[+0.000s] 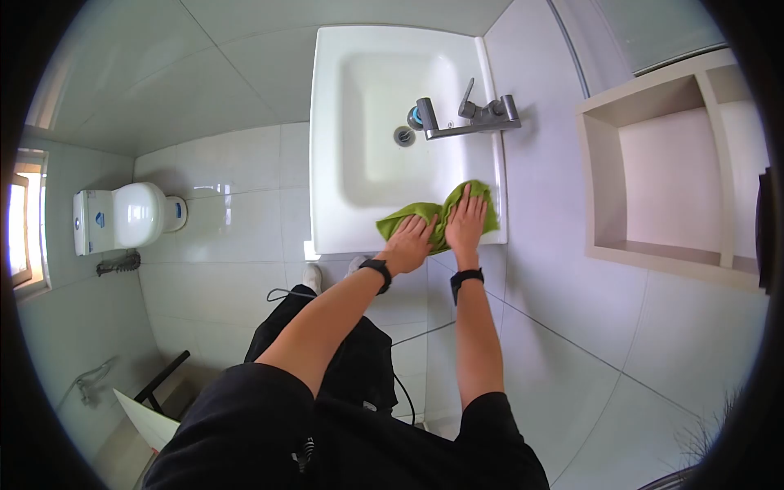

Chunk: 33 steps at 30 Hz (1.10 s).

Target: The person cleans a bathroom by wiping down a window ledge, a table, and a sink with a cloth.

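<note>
A green cloth (478, 198) lies bunched on the near rim of the white sink (327, 220), creased between my two hands. My left hand (411, 243) presses on its left part with the fingers bent into the fabric. On the cloth's right part sits my right hand (465, 220), its fingers close together and gripping the fabric. Both hands are close to each other, and a dark band circles each wrist. Beyond them, a grey faucet (469, 129) reaches over the basin, near the drain (404, 136). A small blue-and-grey round object (415, 118) is beside the spout.
To the right, a beige wall shelf (600, 180) juts out from the wall. A white toilet (139, 214) stands at the left on the tiled floor, with a dark brush-like item (118, 263) near it. Dark cables hang by my legs.
</note>
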Each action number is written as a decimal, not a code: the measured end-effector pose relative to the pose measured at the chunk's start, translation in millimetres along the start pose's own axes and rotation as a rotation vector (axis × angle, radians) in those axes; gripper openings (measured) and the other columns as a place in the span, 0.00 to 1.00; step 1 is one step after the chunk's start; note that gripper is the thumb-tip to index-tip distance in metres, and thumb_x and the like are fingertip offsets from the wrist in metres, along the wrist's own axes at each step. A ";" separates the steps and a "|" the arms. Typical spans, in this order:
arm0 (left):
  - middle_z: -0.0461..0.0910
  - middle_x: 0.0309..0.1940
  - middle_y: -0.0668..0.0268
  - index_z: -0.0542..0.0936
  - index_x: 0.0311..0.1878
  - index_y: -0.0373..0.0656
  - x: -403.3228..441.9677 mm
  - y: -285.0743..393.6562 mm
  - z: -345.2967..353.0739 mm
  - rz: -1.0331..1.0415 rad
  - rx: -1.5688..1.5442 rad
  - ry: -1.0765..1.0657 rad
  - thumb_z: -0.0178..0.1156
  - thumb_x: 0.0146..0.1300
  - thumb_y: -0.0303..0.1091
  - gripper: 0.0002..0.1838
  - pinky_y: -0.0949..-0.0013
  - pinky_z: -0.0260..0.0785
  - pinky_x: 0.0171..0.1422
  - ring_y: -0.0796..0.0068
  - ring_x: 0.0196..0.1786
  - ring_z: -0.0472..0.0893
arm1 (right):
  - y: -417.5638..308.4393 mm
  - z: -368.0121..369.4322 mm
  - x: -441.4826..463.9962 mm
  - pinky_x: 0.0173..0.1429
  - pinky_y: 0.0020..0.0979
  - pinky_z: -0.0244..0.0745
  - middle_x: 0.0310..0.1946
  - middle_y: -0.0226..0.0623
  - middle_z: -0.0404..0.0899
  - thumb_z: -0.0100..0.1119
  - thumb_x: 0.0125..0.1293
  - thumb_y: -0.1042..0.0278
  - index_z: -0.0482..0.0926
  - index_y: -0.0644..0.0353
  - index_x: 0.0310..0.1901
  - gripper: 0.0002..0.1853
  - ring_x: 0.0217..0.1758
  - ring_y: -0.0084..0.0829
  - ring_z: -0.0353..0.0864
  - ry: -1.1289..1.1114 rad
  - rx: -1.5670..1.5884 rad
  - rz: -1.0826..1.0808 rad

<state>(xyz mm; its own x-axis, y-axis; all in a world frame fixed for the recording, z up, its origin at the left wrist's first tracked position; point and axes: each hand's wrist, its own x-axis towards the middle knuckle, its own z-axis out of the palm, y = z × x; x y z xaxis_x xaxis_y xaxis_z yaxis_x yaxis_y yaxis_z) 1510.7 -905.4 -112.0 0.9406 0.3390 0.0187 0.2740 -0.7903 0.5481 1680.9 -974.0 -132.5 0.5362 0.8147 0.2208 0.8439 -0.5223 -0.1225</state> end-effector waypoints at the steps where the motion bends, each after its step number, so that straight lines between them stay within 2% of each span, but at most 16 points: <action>1: 0.74 0.56 0.48 0.59 0.76 0.28 -10.0 -5.3 -4.7 0.034 0.016 -0.019 0.57 0.71 0.42 0.38 0.51 0.55 0.78 0.48 0.66 0.69 | -7.2 -3.1 -10.7 0.81 0.54 0.51 0.65 0.54 0.70 0.53 0.71 0.64 0.56 0.64 0.77 0.35 0.75 0.55 0.62 -0.011 0.006 0.008; 6: 0.76 0.53 0.52 0.61 0.76 0.32 -58.6 -26.0 -37.9 0.138 0.013 -0.072 0.55 0.72 0.42 0.35 0.54 0.58 0.76 0.53 0.63 0.72 | -53.2 -15.6 -63.5 0.82 0.54 0.47 0.66 0.54 0.70 0.51 0.71 0.65 0.56 0.66 0.78 0.35 0.76 0.57 0.60 -0.082 0.076 0.034; 9: 0.76 0.52 0.53 0.64 0.76 0.35 -88.1 -50.6 -48.9 0.079 -0.029 0.011 0.54 0.73 0.42 0.33 0.55 0.59 0.76 0.54 0.63 0.72 | -99.3 -22.4 -88.2 0.83 0.56 0.44 0.66 0.55 0.69 0.51 0.70 0.66 0.56 0.68 0.77 0.35 0.77 0.58 0.59 -0.128 0.140 -0.011; 11: 0.76 0.52 0.54 0.64 0.75 0.35 -113.1 -75.7 -66.9 0.040 -0.008 0.096 0.54 0.73 0.42 0.32 0.55 0.59 0.77 0.54 0.63 0.72 | -144.9 -23.5 -92.3 0.83 0.57 0.44 0.66 0.57 0.69 0.51 0.69 0.65 0.58 0.70 0.75 0.35 0.77 0.59 0.57 -0.182 0.179 -0.141; 12: 0.76 0.54 0.54 0.65 0.75 0.36 -118.1 -81.1 -74.7 0.011 0.000 0.009 0.53 0.74 0.42 0.31 0.55 0.58 0.78 0.54 0.64 0.72 | -161.3 -23.4 -96.5 0.83 0.58 0.43 0.66 0.57 0.69 0.51 0.69 0.65 0.59 0.72 0.75 0.35 0.78 0.59 0.57 -0.208 0.202 -0.193; 15: 0.75 0.57 0.54 0.65 0.75 0.38 -122.2 -99.1 -97.3 0.002 -0.016 0.011 0.51 0.75 0.43 0.30 0.56 0.58 0.78 0.55 0.66 0.71 | -195.3 -12.9 -91.8 0.83 0.58 0.42 0.65 0.59 0.68 0.52 0.67 0.64 0.62 0.75 0.71 0.34 0.78 0.59 0.55 -0.215 0.239 -0.176; 16: 0.75 0.60 0.53 0.65 0.75 0.39 -120.7 -106.5 -105.9 -0.026 -0.033 -0.038 0.51 0.75 0.44 0.30 0.56 0.58 0.78 0.55 0.68 0.70 | -200.5 -11.1 -89.0 0.83 0.58 0.42 0.65 0.59 0.68 0.52 0.67 0.64 0.63 0.76 0.70 0.33 0.78 0.59 0.55 -0.226 0.243 -0.189; 21: 0.75 0.59 0.54 0.64 0.76 0.40 -111.2 -137.4 -115.9 0.003 0.041 -0.002 0.49 0.76 0.46 0.31 0.57 0.57 0.79 0.56 0.68 0.70 | -227.3 -16.3 -69.5 0.83 0.59 0.43 0.64 0.60 0.69 0.53 0.66 0.63 0.66 0.77 0.67 0.32 0.79 0.59 0.55 -0.276 0.242 -0.200; 24: 0.75 0.57 0.53 0.64 0.76 0.39 -98.0 -147.8 -119.2 0.040 0.097 -0.015 0.49 0.76 0.46 0.31 0.56 0.58 0.78 0.55 0.66 0.72 | -234.5 -30.9 -59.4 0.82 0.59 0.44 0.66 0.61 0.68 0.55 0.66 0.62 0.67 0.77 0.67 0.32 0.79 0.58 0.55 -0.425 0.221 -0.225; 27: 0.75 0.58 0.54 0.63 0.77 0.40 -81.5 -165.3 -131.7 0.067 0.120 -0.062 0.49 0.77 0.46 0.31 0.57 0.58 0.78 0.57 0.66 0.71 | -235.4 -24.9 -52.8 0.83 0.57 0.45 0.67 0.61 0.68 0.56 0.67 0.61 0.68 0.76 0.66 0.31 0.78 0.58 0.58 -0.336 0.292 -0.260; 29: 0.75 0.59 0.55 0.63 0.77 0.42 -72.2 -178.1 -139.2 0.055 0.107 -0.065 0.49 0.77 0.46 0.31 0.57 0.58 0.78 0.58 0.67 0.71 | -233.3 -22.3 -48.4 0.82 0.56 0.49 0.67 0.63 0.68 0.55 0.70 0.62 0.70 0.76 0.63 0.27 0.76 0.59 0.62 -0.374 0.292 -0.353; 33: 0.72 0.67 0.59 0.61 0.79 0.46 -48.3 -194.5 -145.7 -0.033 0.147 -0.182 0.44 0.79 0.49 0.31 0.59 0.51 0.83 0.59 0.75 0.64 | -239.9 -25.0 -37.9 0.81 0.55 0.51 0.67 0.58 0.70 0.55 0.71 0.62 0.72 0.72 0.62 0.24 0.76 0.57 0.62 -0.418 0.356 -0.440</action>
<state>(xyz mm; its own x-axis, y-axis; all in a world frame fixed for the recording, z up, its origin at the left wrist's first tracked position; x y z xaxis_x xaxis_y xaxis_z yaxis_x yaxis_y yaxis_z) 1382.8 -693.8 -97.7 0.9476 0.2790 -0.1555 0.3191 -0.8508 0.4176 1457.7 -885.9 -87.2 0.0446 0.9972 -0.0595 0.8993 -0.0660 -0.4323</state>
